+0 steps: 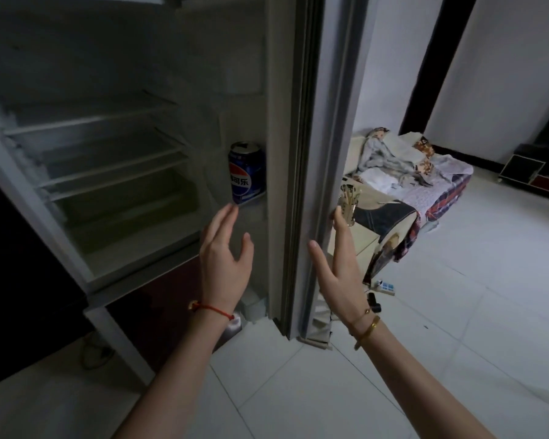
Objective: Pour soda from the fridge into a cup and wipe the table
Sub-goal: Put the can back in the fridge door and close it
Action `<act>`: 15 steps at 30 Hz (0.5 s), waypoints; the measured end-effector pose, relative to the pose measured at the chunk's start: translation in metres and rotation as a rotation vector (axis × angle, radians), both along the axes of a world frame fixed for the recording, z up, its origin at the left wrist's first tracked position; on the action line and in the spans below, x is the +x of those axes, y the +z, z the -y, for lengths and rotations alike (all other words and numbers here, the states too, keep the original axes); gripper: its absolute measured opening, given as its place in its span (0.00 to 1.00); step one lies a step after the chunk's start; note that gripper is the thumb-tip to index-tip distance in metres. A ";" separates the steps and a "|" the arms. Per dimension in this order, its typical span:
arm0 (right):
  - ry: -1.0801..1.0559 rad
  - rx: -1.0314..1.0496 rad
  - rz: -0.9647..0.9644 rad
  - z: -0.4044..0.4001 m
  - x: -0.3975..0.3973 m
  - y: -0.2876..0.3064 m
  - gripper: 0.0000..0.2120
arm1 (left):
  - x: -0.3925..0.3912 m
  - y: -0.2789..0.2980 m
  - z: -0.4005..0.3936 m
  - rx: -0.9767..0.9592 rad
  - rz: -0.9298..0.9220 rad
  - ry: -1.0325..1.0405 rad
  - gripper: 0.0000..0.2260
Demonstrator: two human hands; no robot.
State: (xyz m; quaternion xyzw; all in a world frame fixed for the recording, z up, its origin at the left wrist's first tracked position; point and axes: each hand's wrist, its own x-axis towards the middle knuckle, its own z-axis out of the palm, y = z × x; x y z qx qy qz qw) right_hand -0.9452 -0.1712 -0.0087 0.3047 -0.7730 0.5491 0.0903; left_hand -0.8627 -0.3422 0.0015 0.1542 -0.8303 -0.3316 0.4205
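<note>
Left hand (225, 258), fingers spread, reaches just below the upright blue soda can (246, 172) on the grey fridge door (286, 153) shelf; right hand (336, 270) grips the door's edge.

Daylight brightens the white floor (457, 312) and walls at right, while the open fridge (124, 185) interior at left lies dim, soft-focused, with wide-angle bending at the edges.

Blue soda can (246, 172) — red-white emblem
</note>
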 end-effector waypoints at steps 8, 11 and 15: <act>0.221 -0.040 -0.090 0.013 0.032 -0.005 0.31 | 0.042 -0.008 0.000 0.017 0.024 0.051 0.21; 0.311 -0.044 -0.113 0.019 0.038 -0.006 0.29 | 0.054 -0.011 -0.001 0.025 0.042 0.082 0.22; 0.407 -0.018 -0.181 0.034 0.039 -0.005 0.26 | 0.068 -0.013 0.000 0.044 0.037 0.111 0.22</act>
